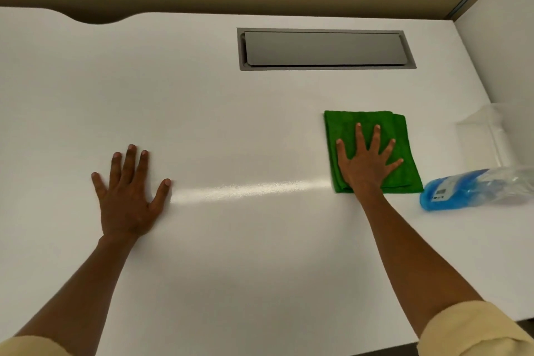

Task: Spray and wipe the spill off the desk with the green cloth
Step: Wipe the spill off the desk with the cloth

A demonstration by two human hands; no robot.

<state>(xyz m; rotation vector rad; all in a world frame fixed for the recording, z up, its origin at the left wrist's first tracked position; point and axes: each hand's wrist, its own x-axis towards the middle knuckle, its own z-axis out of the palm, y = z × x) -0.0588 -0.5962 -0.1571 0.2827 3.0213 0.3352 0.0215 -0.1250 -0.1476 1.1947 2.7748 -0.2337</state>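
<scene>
A folded green cloth (398, 136) lies flat on the white desk (231, 113), right of centre. My right hand (367, 162) presses on it with fingers spread and straight. My left hand (130, 196) rests flat on the bare desk at the left, fingers spread. A spray bottle (468, 191) with blue liquid lies on its side at the right, just right of the cloth; its head runs out of view. I see no spill on the desk, only a bright streak of reflected light between my hands.
A grey rectangular cable hatch (325, 49) is set into the desk at the back. A white partition wall (502, 52) stands along the right side, with a clear plastic holder (488, 124) against it. The desk's back edge has a curved cut-out at the left.
</scene>
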